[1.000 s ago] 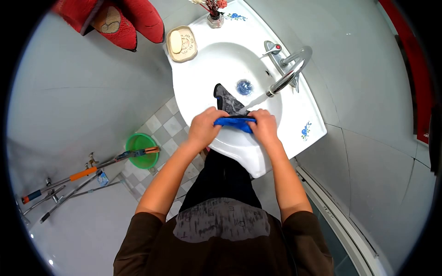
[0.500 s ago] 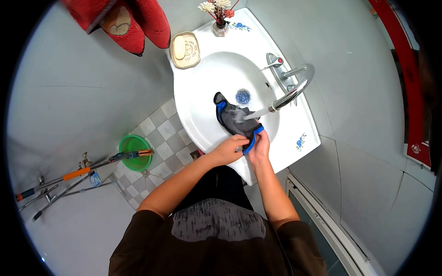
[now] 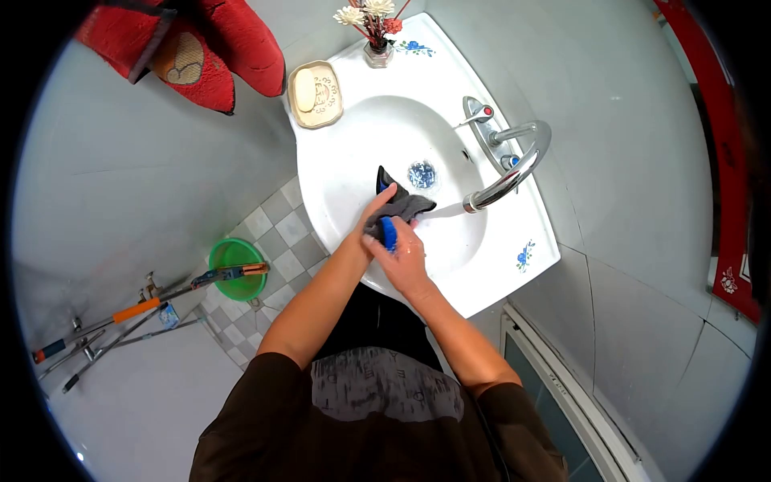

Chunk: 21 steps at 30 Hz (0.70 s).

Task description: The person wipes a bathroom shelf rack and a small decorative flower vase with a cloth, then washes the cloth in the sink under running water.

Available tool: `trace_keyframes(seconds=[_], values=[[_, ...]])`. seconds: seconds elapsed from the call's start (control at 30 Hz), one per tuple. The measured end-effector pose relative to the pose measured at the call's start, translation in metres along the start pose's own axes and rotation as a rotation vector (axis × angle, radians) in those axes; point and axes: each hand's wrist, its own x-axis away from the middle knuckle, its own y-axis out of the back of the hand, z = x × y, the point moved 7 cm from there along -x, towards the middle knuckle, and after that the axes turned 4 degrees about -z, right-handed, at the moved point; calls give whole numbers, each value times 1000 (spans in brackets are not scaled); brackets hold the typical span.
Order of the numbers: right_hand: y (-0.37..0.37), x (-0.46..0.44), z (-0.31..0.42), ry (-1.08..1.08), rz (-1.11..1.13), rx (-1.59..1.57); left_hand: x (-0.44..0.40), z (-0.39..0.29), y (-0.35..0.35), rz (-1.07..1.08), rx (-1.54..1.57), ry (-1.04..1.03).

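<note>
A dark grey cloth with blue and black edging is bunched up over the near part of the white washbasin. One end of it sticks out toward the drain. My left hand is closed around its left side, with one finger stretched along it. From the near side my right hand grips a fold where blue edging shows. Some of my fingertips are hidden by the fabric. Just right of the cloth hangs the spout of the chrome tap, and no white stream shows under it.
A soap dish with a soap bar sits on the basin's left rim. Behind stands a small vase with flowers. Red slippers hang at upper left. A green bucket is on the tiled floor.
The white stream from the tap has gone. The cloth has gone from spread out to bunched, and both hands have moved left with it. The view has shifted slightly.
</note>
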Motion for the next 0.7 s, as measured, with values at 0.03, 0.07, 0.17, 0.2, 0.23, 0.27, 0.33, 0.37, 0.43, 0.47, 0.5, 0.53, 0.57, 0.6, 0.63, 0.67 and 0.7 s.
trace_keyframes(seconds=[0.03, 0.07, 0.17, 0.2, 0.23, 0.27, 0.33, 0.37, 0.43, 0.47, 0.5, 0.53, 0.57, 0.6, 0.63, 0.67, 0.7], values=[[-5, 2, 20, 213, -40, 228, -10, 4, 5, 22, 98, 52], [-9, 3, 33, 306, -61, 292, -31, 10, 24, 100, 164, 41], [-4, -11, 16, 334, -150, 439, -28, 13, 12, 249, 322, 82], [3, -21, -1, 271, -210, 524, -17, 13, 14, 13, 202, -64], [20, -36, -29, -24, -304, 553, -7, 9, 19, -216, 77, -213], [38, -49, -56, -308, -232, 453, -5, 11, 18, -245, 34, -235], [51, -52, -101, -190, -110, 471, 10, -3, -3, -254, -75, -310], [52, -47, -104, -190, -105, 472, 24, -14, -16, -272, -170, -375], [67, -26, -117, -291, -269, 180, 47, -39, -47, -43, -141, -450], [70, -22, -113, -141, -234, 218, 55, -41, -62, 48, -177, -453], [77, -14, -89, -184, -244, 422, 63, -42, -73, 135, -212, -458], [84, -10, -77, -33, -304, 450, 62, -31, -78, 198, -258, -297], [90, -5, -66, 122, -363, 476, 59, -23, -84, 222, -271, -231], [94, -3, -65, 136, -437, 281, 50, -18, -75, 174, -394, -225], [94, -8, -64, 143, -434, 281, 35, -10, -59, 127, -518, -217], [95, -14, -77, 3, -409, 28, 19, -9, -37, 2, -624, -264], [93, -20, -92, -138, -380, -224, 5, -5, -20, 5, -626, -265]])
